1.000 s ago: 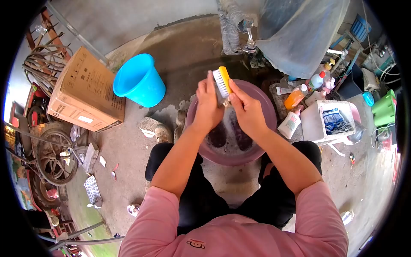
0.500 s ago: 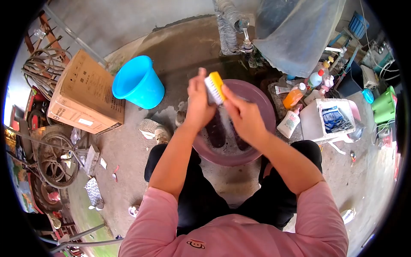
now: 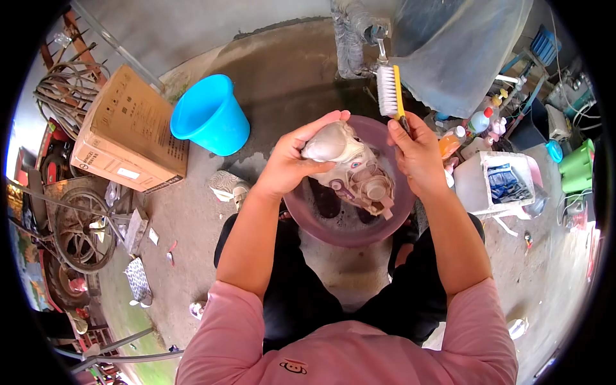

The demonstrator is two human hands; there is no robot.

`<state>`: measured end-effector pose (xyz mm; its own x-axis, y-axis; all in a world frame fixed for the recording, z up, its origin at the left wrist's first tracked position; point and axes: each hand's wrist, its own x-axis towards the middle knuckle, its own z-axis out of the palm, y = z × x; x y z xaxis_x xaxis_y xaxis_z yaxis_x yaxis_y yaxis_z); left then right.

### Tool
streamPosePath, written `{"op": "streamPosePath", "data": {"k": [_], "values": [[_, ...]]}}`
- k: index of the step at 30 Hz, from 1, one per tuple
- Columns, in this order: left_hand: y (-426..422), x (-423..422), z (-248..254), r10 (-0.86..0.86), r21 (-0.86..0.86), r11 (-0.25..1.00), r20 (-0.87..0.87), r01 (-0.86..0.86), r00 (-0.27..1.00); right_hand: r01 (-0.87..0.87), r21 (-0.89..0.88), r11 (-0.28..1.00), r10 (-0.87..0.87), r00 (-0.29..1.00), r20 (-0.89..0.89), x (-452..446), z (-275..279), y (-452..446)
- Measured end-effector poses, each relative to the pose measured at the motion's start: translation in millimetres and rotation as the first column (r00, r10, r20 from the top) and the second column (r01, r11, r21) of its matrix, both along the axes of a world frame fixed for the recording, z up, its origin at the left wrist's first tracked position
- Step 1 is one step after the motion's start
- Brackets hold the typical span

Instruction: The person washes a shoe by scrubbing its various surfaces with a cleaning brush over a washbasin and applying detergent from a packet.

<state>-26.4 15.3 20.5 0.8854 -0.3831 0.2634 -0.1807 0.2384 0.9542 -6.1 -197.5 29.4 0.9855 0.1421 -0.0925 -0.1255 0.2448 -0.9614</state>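
Note:
My left hand (image 3: 295, 157) grips a pale beige shoe (image 3: 356, 163) by its rounded toe, holding it over the purple basin (image 3: 401, 212). A strap and lighter trim show on the shoe. Up to the right, my right hand (image 3: 417, 151) is closed around the handle of a scrubbing brush (image 3: 393, 93) with a yellow back and white bristles. The brush is raised apart from the shoe, bristles facing left. Dark shoe-shaped things (image 3: 325, 199) lie in sudsy water inside the basin, partly hidden by the held shoe.
A blue bucket (image 3: 215, 122) and a cardboard box (image 3: 131, 135) stand to the left. Another patterned shoe (image 3: 228, 186) lies on the floor. A tap (image 3: 382, 51) rises behind the basin. Bottles (image 3: 451, 141) and a white container (image 3: 494, 202) are at right.
The beige shoe is now in my left hand over the basin. My right hand has moved right and up, turning the brush upright and away from my left hand.

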Motion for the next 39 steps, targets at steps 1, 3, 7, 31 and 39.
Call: {"op": "streamPosePath", "data": {"k": [1,3,7,31,39], "values": [[1,-1,1,-0.011,-0.048,0.999,-0.015,0.01,1.0,-0.02,-0.005,1.0,0.02,1.0,-0.004,-1,0,1],[3,-1,1,0.009,-0.068,0.998,-0.009,-0.01,1.0,-0.064,-0.017,0.998,0.063,0.998,-0.01,-2,0,2],[6,-2,2,0.077,0.029,0.996,0.059,-0.079,0.995,-0.096,-0.038,0.995,0.096,0.995,0.002,-2,1,3],[0,8,-17,0.526,0.407,0.687,0.294,-0.603,0.798,-0.246,0.115,0.962,0.262,0.954,-0.149,0,-24,15],[-6,0,-18,0.608,0.53,0.335,0.511,-0.779,0.608,-0.17,-0.03,0.985,0.172,0.979,0.107,-6,-40,34]]}}
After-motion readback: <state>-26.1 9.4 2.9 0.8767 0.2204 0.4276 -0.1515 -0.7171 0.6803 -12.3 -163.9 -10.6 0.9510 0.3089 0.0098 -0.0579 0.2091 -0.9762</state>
